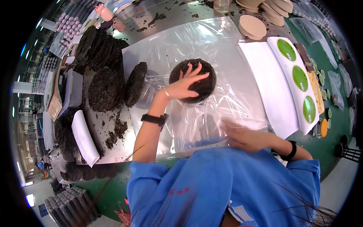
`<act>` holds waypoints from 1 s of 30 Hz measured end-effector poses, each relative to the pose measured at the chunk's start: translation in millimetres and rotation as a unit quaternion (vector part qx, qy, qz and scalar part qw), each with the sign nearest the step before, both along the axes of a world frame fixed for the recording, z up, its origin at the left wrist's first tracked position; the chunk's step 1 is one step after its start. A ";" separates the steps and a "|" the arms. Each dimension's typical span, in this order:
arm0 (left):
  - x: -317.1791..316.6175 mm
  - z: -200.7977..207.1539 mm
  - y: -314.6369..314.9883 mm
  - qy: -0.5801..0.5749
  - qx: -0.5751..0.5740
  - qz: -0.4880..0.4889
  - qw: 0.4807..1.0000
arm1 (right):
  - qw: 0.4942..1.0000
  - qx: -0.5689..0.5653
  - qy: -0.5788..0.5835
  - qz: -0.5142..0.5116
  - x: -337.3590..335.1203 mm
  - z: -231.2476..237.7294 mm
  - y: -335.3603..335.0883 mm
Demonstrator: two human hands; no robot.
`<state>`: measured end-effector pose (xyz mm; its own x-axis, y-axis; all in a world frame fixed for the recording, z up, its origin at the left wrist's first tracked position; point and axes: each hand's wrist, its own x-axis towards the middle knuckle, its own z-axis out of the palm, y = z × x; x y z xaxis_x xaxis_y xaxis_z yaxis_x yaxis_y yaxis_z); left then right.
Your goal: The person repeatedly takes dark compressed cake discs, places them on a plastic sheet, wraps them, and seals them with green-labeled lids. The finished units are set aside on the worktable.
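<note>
A round, dark cake of what looks like dried seaweed lies on clear plastic film in the middle of the table. My left hand rests on top of the cake with its fingers spread. Nearer to me, my right hand is at the film's front edge, its fingers smeared by motion, so I cannot make out whether it grips the film. Another cake leans at the film's left edge. Left of it stand a thick disc of the same dark stuff and a row of stacked cakes.
White sheets and a strip of round green labels lie on the right. Round tan discs are piled at the far right. Dark crumbs and a curved white sheet are near the left front. A plastic bin stands beyond.
</note>
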<state>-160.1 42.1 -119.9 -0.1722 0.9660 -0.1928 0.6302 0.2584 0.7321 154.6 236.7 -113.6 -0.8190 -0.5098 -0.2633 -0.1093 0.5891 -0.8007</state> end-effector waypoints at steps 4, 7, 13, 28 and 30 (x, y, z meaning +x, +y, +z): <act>34.0 33.4 -14.4 -0.044 0.277 0.240 0.929 | 0.910 0.268 0.281 -0.146 -55.1 3.1 -29.0; 112.4 99.1 -16.9 -0.227 0.403 0.261 0.848 | 0.880 0.235 0.351 -0.217 -106.9 -10.4 -44.0; 176.3 93.0 -60.4 -0.261 0.175 0.060 0.947 | 0.874 0.140 0.411 -0.220 -164.4 -22.3 -61.6; 80.0 6.6 19.8 0.214 0.313 0.344 0.859 | 0.871 0.168 0.381 -0.262 -162.5 -34.8 -40.5; 67.8 -13.0 25.7 0.263 0.217 0.278 0.898 | 0.897 0.143 0.346 -0.235 -156.3 -28.6 -33.9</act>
<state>-92.2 67.8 -133.0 -0.6078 0.6671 0.4308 0.7804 0.4014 0.4794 -1.7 202.8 -142.2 -0.9436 -0.0576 0.3259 -0.2069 0.8713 -0.4451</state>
